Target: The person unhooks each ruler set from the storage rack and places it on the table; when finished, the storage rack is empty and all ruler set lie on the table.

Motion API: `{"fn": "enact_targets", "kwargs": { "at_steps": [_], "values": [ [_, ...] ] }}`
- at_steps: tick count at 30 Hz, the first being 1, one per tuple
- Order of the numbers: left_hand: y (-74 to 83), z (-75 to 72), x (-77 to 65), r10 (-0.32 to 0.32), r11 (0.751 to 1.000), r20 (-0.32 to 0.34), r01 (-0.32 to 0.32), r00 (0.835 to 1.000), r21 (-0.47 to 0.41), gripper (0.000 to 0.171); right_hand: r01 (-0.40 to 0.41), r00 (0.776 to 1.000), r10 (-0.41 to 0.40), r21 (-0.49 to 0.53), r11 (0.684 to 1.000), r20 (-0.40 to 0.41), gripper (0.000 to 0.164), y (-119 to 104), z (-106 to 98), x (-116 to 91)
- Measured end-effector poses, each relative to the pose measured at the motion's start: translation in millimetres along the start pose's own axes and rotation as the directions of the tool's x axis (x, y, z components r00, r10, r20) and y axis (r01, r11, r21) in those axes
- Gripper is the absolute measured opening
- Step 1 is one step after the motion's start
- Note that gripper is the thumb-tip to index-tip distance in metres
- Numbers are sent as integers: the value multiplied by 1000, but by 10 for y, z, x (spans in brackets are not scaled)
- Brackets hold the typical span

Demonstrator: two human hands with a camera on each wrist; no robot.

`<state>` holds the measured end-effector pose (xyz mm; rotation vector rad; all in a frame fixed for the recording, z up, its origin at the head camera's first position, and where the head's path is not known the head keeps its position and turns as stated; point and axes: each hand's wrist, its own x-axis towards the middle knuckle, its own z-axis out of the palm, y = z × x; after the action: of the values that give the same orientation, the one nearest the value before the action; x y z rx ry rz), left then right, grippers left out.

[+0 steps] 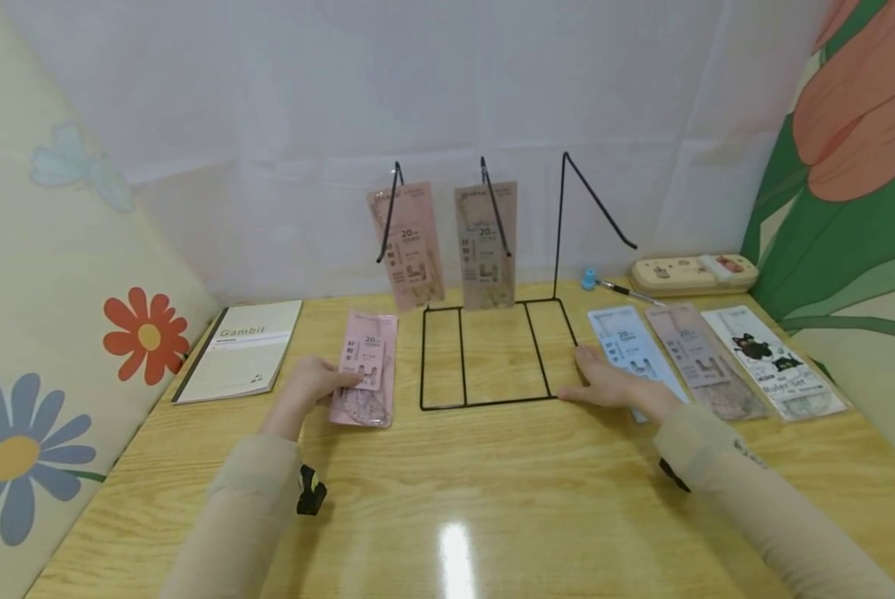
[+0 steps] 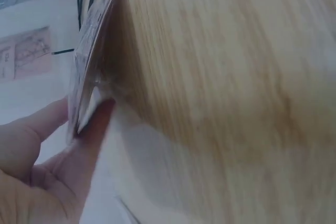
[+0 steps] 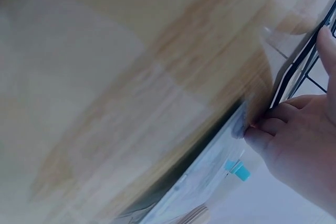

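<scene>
My left hand [image 1: 316, 387] pinches the lower left part of a pink ruler set pack [image 1: 373, 341]. In the left wrist view this pack [image 2: 89, 61] stands tilted up off the wood, seen nearly edge-on between thumb and fingers. My right hand [image 1: 612, 387] holds the front right corner of a black wire display rack [image 1: 485, 403], thumb at the front and fingers along the side bar. In the right wrist view the fingers [image 3: 281, 116] curl beside the wire. A pink pack [image 1: 410, 249] and a greyish pack [image 1: 485, 249] hang from the rack's left and middle hooks; its right hook [image 1: 600, 200] is bare.
Right of the rack lie a blue pack [image 1: 627, 333], a dusky pink pack [image 1: 698, 358] and a white ruler set [image 1: 777, 358]. Behind them are a pen [image 1: 627, 291] and a cream pencil case [image 1: 694, 274]. A notebook [image 1: 241, 349] lies at the left on the wooden table [image 1: 417, 499].
</scene>
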<state>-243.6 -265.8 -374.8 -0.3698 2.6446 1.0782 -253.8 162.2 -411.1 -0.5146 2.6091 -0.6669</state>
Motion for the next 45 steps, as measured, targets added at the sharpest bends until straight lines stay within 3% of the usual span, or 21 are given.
{"fn": "enact_targets", "kwargs": {
  "at_steps": [3,7,10,13,17,21,28,30,34,36,41,45],
  "values": [
    [40,-16,-20,41,990,-91,-28,995,136,35,-7,1000,7,2,1000,5,94,0,-4,6],
    [143,-38,-35,142,965,-161,-100,977,244,62,-7,1000,7,2,1000,6,94,-3,-2,10],
    [236,-44,2,232,963,-145,-206,962,175,83,-3,1000,3,7,1000,8,93,0,-2,5],
    [355,-44,69,303,952,-158,-292,940,88,89,3,1000,-3,18,1000,9,93,4,-9,-6],
    [562,-36,179,339,938,-170,-346,925,-14,92,-10,1000,9,27,1000,12,93,21,-31,-26],
    [771,-6,293,354,925,-159,-371,922,-89,90,-24,1000,24,23,999,12,94,33,-47,-33],
    [979,99,401,350,923,-200,-374,915,-95,85,-38,999,37,15,999,10,95,18,-38,-20],
    [1005,140,421,356,912,-208,-387,911,-135,80,-32,999,32,12,999,5,94,10,-31,-18],
    [1047,226,448,370,864,-229,-424,900,-269,62,-8,1000,8,5,1000,-3,93,-2,-5,-5],
    [1058,262,456,359,850,-240,-422,902,-316,53,0,1000,0,6,1000,-4,94,-9,5,-1],
    [1059,335,444,341,861,-256,-410,905,-301,37,-6,1000,6,10,1000,-1,94,-14,8,-19],
    [1024,364,430,384,842,-285,-460,878,-281,33,-11,1000,11,-1,1000,-9,93,3,2,-16]
  ]
}}
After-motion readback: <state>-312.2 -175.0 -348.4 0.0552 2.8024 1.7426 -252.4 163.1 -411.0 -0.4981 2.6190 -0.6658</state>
